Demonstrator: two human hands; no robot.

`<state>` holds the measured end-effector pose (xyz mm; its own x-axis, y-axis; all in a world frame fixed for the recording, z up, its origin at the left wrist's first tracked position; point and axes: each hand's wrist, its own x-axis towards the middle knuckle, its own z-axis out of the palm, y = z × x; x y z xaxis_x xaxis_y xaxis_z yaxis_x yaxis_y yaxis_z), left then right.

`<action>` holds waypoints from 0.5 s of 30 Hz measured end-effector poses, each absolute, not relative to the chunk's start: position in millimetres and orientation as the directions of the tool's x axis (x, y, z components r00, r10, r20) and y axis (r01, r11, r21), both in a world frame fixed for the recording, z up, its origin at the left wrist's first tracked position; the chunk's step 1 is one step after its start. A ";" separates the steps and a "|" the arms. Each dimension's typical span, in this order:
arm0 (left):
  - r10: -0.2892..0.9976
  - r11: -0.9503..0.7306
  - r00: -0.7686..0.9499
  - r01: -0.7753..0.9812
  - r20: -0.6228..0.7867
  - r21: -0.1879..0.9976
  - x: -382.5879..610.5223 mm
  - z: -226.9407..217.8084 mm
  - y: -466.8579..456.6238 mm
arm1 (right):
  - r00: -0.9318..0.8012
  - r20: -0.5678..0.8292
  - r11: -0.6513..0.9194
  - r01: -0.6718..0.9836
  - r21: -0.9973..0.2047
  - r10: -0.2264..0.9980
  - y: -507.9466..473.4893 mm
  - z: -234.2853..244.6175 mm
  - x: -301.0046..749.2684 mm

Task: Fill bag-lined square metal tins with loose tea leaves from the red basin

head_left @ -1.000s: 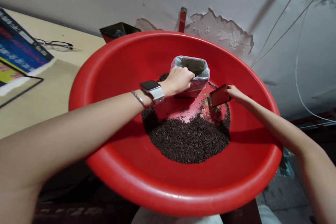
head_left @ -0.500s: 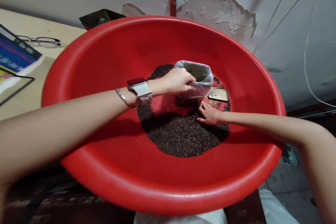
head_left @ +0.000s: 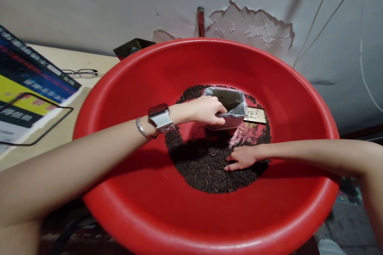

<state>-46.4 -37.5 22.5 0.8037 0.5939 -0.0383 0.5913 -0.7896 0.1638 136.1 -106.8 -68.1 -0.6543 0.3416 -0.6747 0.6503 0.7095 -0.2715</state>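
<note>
My left hand (head_left: pixel 209 110), coming in over the left rim with a watch (head_left: pixel 161 117) on the wrist, is closed on the near rim of a plastic-lined bag or container (head_left: pixel 231 121). Its mouth faces up and the inside looks dull green. Dark loose leaves, like dry tea (head_left: pixel 209 173), lie spread around it on the floor of a large red basin (head_left: pixel 191 223). My right hand (head_left: pixel 243 157) rests on these leaves with fingers apart, just in front of the container. The container's base is partly in shadow.
A flat pale piece with a dark edge (head_left: pixel 256 115) lies in the basin, right of the container. Glasses (head_left: pixel 85 73) and a printed sheet (head_left: pixel 38 83) are on the table at left. A dark open bag (head_left: pixel 133 47) stands behind the basin, near the wall (head_left: pixel 119 0).
The view has shifted, so the basin sits lower and further right. My right hand has moved a little towards me over the leaves, away from the container. My left hand keeps its hold.
</note>
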 end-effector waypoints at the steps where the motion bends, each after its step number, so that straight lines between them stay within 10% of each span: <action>1: 0.580 -0.797 0.813 0.581 -0.059 0.165 -46.1 23.8 -39.1 | -0.660 -0.665 0.731 0.636 -0.247 0.349 -107.5 -67.0 135.5; 9: 0.543 -0.825 0.839 0.541 -0.041 0.161 -48.8 30.0 -40.7 | -0.786 -0.486 0.837 0.517 -0.178 0.382 -110.5 -32.2 117.6; 15: 0.785 -0.606 0.540 0.772 0.302 0.193 -60.6 34.4 -25.5 | -0.861 -0.232 0.874 0.480 -0.079 0.452 -112.0 -3.0 111.4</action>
<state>-60.6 -25.5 34.4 0.5403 0.7853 0.3022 0.7720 -0.6055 0.1933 111.4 -112.0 -3.0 -0.8612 0.4522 -0.2323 0.4800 0.8737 -0.0787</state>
